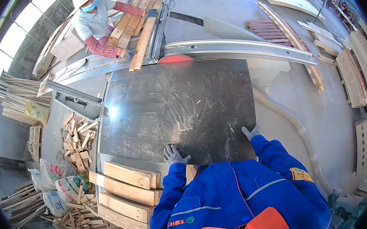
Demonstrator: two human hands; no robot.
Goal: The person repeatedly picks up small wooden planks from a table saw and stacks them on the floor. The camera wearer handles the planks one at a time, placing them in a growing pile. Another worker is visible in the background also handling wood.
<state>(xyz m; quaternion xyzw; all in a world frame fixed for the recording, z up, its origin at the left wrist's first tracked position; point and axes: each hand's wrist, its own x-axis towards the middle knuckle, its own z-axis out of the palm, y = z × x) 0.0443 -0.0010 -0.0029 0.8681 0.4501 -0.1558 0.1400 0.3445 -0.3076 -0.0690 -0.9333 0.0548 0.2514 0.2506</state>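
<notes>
Nearest our hands is the dark surface (140,103), spread out in front of us with sawdust and a few wood chips scattered over it. Our left grip (175,155) is at its near edge, left of the middle, fingers spread and palm down, with hold of nothing we can see. Our right grip (251,132) rests on the right edge close to the near corner, loosely open, touching that edge without clasping anything.

Off the near left corner lie several boards (127,192) side by side, already gathered there. Just past the far left corner a co-worker (97,25) has both gloved hands at more planks (133,24); one long plank (149,38) reaches to the far edge, beside the red guard (175,59). So we judge the work to be partway: some wood lies on our side, some remains across, though how many pieces are finished we cannot tell. Beyond the left edge, offcuts (79,140) are heaped on the floor.
</notes>
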